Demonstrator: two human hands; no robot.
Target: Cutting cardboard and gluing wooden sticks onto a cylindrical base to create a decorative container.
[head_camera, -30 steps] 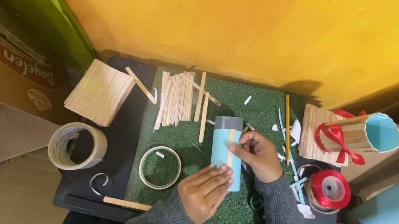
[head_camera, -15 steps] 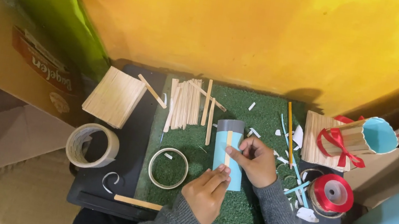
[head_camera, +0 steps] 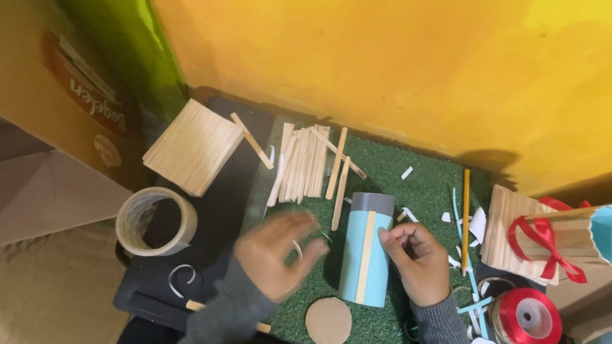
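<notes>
The right hand rests its fingertips against the light blue tube, holding it loosely on the green mat. The left hand has let go, now open and empty. A wooden stick sits glued along the tube, and a cardboard disc has come into view.

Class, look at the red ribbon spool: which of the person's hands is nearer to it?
Right. The right hand lies between the light blue tube and the red ribbon spool; the left hand is beyond the tube, farther off.
</notes>
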